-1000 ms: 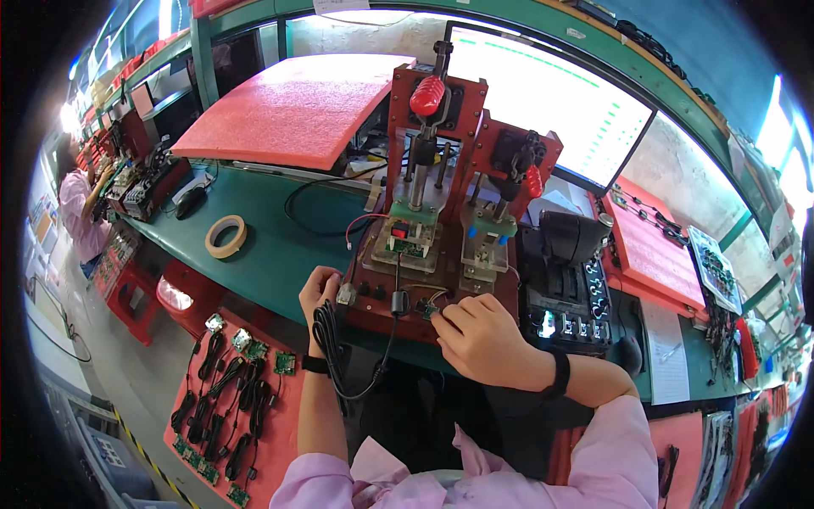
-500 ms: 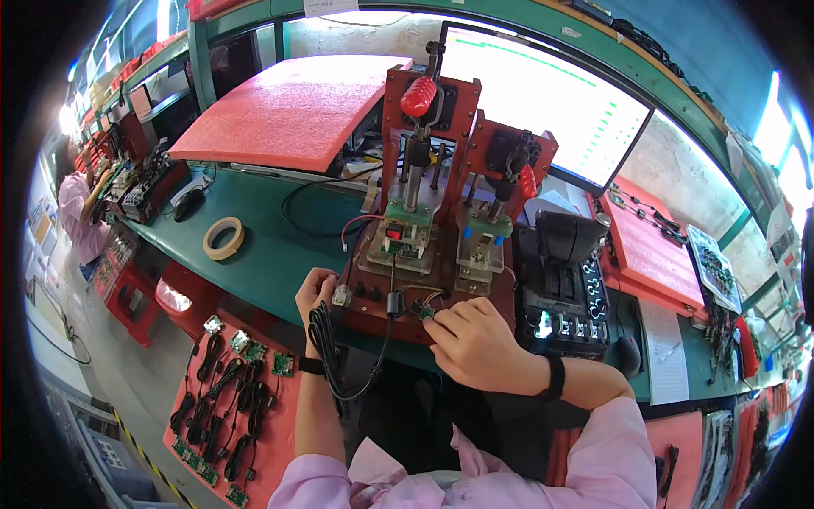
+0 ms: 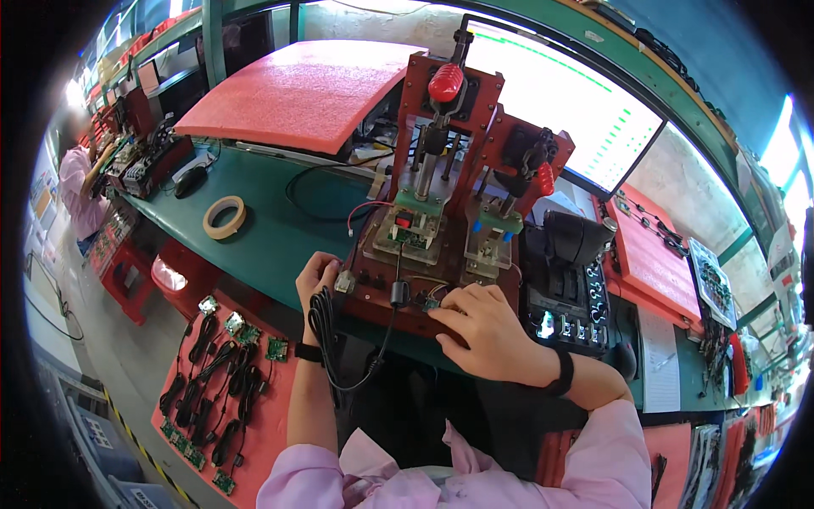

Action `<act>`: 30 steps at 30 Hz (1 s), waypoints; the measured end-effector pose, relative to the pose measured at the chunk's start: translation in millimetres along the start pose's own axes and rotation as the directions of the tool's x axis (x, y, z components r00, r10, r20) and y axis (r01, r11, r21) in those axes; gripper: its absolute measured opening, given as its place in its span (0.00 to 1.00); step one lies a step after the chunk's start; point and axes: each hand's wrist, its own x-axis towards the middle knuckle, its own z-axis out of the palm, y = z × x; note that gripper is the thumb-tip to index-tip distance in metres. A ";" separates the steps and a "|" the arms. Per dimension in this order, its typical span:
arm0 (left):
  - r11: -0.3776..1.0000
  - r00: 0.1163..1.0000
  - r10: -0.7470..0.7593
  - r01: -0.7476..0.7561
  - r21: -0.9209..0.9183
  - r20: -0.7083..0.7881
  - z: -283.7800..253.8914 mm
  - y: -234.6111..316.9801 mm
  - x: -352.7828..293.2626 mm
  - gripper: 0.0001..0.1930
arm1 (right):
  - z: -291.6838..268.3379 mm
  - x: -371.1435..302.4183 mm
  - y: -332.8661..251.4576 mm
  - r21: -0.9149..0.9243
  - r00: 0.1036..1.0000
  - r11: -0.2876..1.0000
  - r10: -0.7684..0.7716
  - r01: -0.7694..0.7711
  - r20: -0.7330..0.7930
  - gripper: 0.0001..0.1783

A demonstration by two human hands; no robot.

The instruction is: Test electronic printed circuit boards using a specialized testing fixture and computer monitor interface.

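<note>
My left hand (image 3: 318, 280) has its fingers closed on a coiled black cable (image 3: 323, 322), beside a silver connector (image 3: 345, 282) at the left front of a red press fixture (image 3: 386, 299). The cable loops below the hand and rises through a black ferrite block (image 3: 400, 294) to a green circuit board (image 3: 413, 231) under the left press. My right hand (image 3: 492, 335) is at the fixture's front edge, thumb apart from the fingers. Its fingertips touch or nearly touch a small board with thin wires (image 3: 431, 303). Whatever lies beneath the fingertips is hidden.
Right of the fixture stands a black device (image 3: 564, 293) with a row of ports. Tape (image 3: 224, 218) and a mouse (image 3: 192, 181) lie on the green bench. Boards with coiled cables cover pink foam (image 3: 284, 399) at lower left. A monitor (image 3: 577, 102) stands behind; another person (image 3: 78, 191) works far left.
My right thumb has moved away from the fingers, which stay by the small board. My left hand keeps its place at the connector. The whole view has shifted slightly.
</note>
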 end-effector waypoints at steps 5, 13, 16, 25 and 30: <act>1.000 1.000 0.004 -0.004 0.027 -0.008 0.9 0.4 1.2 0.06 | 0.4 -1.0 -0.3 0.021 1.000 1.000 0.010 -0.010 0.001 0.16; 1.000 1.000 -0.011 0.011 -0.006 -0.024 1.1 -5.2 1.3 0.06 | -3.0 0.1 -1.5 0.014 0.998 1.000 0.027 -0.027 0.048 0.18; 1.000 0.999 -0.023 0.023 0.020 -0.024 1.6 -0.1 1.0 0.06 | -2.3 -0.7 -1.7 -0.002 0.999 1.000 0.021 -0.021 0.048 0.19; 0.999 0.999 -0.041 0.042 0.022 -0.033 2.8 4.7 0.0 0.06 | 1.7 0.7 -1.7 -0.051 0.998 0.998 0.039 -0.037 0.048 0.21; 0.999 0.999 -0.037 0.038 0.010 -0.032 2.7 4.8 0.1 0.06 | 3.9 5.5 -5.5 -0.028 0.999 0.999 0.038 -0.037 0.014 0.24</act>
